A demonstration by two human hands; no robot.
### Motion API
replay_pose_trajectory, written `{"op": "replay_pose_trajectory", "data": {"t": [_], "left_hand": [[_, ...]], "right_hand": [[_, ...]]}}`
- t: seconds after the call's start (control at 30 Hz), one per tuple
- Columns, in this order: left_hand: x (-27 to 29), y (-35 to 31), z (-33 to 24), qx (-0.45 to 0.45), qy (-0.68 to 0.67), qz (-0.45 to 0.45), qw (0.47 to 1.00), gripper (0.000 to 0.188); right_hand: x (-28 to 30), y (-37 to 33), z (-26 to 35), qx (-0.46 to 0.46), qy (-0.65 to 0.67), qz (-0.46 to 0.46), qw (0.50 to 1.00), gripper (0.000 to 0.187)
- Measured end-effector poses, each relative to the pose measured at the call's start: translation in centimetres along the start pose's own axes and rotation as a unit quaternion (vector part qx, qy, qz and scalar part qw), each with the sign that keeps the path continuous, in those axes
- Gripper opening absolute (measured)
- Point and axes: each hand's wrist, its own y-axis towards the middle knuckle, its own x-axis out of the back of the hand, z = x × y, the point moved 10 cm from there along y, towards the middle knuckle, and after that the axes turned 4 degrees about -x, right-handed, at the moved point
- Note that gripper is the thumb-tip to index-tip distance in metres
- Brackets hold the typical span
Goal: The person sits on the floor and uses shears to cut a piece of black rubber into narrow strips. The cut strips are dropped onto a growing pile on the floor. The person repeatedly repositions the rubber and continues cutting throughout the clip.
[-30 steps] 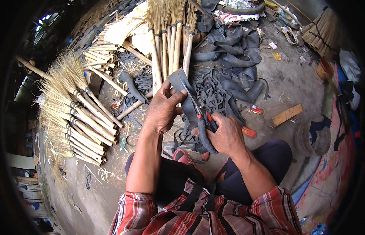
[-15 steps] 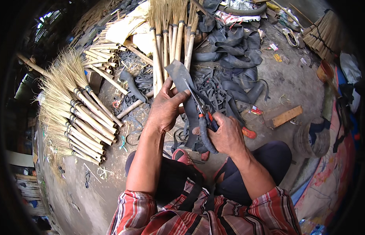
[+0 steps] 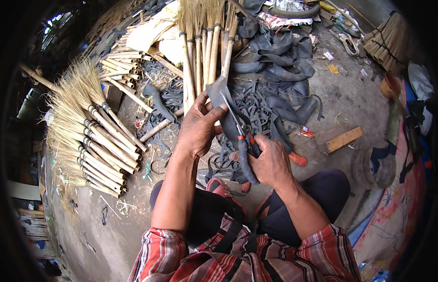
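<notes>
My left hand [image 3: 202, 120] pinches the edge of a flat strip of dark grey rubber [image 3: 217, 91] that looks cut from an inner tube. In my right hand [image 3: 268, 160] is a pair of scissors [image 3: 244, 157] with dark wrapped handles and orange-red parts by the pivot. The blades lie along the strip and point up and away from me; how far apart they are is hard to see. Beneath both hands spreads a tangled heap of thin black rubber strips [image 3: 249, 105]. Part of the strip hangs behind the scissors.
Grass brooms [image 3: 111, 145] lie in a row at left, with more brooms [image 3: 209, 42] beyond my hands. Bamboo handles [image 3: 122, 66] are piled behind. Larger rubber pieces [image 3: 287, 70] cover the far middle. A wooden block [image 3: 343, 140] and a round grey container [image 3: 372, 167] sit at right.
The top of the rubber strip has shifted slightly to the right and nearer to me. My right hand and the scissors have moved only a little; the grips look the same.
</notes>
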Motion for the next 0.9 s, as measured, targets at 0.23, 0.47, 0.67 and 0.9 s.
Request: {"op": "replay_pose_trajectory", "data": {"t": [0.23, 0.47, 0.67, 0.9], "left_hand": [[-0.4, -0.5, 0.8, 0.012, 0.030, 0.023, 0.999, 0.057], [-0.2, -0.2, 0.8, 0.009, 0.054, 0.010, 0.998, 0.052], [0.6, -0.3, -0.8, -0.033, 0.066, -0.032, 0.997, 0.044], [-0.2, -0.3, 0.1, -0.024, 0.140, 0.027, 0.990, 0.043]], "right_hand": [[-0.1, 0.2, 0.4, 0.057, -0.058, -0.037, 0.996, 0.063], [-0.2, 0.3, -0.8, -0.019, -0.023, 0.009, 1.000, 0.065], [-0.7, 0.1, -0.3, -0.007, -0.076, 0.015, 0.997, 0.065], [0.0, 0.4, 0.4, 0.022, -0.080, -0.025, 0.996, 0.059]]}}
